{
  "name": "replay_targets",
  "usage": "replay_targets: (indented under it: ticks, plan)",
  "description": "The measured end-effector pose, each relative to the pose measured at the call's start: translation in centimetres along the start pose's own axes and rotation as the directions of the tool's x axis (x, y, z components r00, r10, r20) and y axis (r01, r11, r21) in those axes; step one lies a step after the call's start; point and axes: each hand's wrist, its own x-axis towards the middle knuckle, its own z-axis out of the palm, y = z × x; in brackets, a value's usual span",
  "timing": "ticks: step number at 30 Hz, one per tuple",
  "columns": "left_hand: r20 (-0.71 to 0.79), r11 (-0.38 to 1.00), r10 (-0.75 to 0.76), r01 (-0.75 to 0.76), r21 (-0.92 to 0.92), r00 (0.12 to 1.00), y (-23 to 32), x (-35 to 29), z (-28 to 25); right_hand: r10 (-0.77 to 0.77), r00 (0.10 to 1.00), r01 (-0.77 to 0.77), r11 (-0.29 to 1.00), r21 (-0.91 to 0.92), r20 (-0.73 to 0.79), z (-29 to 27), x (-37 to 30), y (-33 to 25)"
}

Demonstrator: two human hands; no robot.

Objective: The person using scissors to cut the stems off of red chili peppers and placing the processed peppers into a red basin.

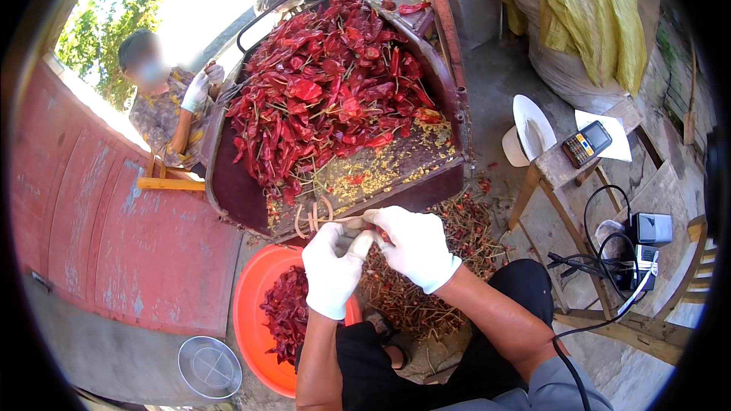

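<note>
Both my hands wear white gloves and meet just above the near edge of a dark red metal cart bed (pixel 415 196). My right hand (pixel 415 250) is closed on a red dried chili pepper (pixel 384 237), mostly hidden by the fingers. My left hand (pixel 332 268) pinches right against it; whatever lies between its fingertips is hidden. A large heap of dried red chilies (pixel 327 84) fills the cart bed, with yellow seeds (pixel 365 171) scattered at its near side. Below my left hand stands an orange basin (pixel 247 312) holding chilies (pixel 286 312). Stems and scraps (pixel 426 297) cover the ground between my legs.
A gloved co-worker (pixel 164 106) sits at the cart's left. On the right, a wooden stool (pixel 552 167) carries a handheld device (pixel 586 143); a white hat (pixel 529 129) is beside it. Cables and black boxes (pixel 651 230) lie near my right. A round sieve (pixel 209 367) rests lower left.
</note>
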Motion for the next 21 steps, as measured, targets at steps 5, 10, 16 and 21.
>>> replay_targets:
  ticks: [5,10,16,21]
  plan:
    - [-0.059,0.991,0.092,-0.085,0.101,0.994,-2.0,0.2,0.3,-0.09,0.996,0.09,0.995,-0.048,-0.006,0.1,-0.2,-0.3]
    - [-0.055,0.853,-0.111,0.066,-0.518,0.992,-1.1,0.0,1.2,0.314,0.949,-0.29,0.847,0.446,0.021,0.4,0.2,-1.3]
    - [-0.046,0.736,-0.134,0.068,-0.674,0.99,-1.8,0.9,1.3,0.503,0.827,-0.533,0.56,0.634,0.251,0.3,0.8,-1.5]
    - [-0.06,0.952,-0.019,0.0,-0.307,0.998,-0.8,0.6,1.1,0.325,0.912,-0.396,0.857,0.329,0.251,0.0,0.9,-0.4]
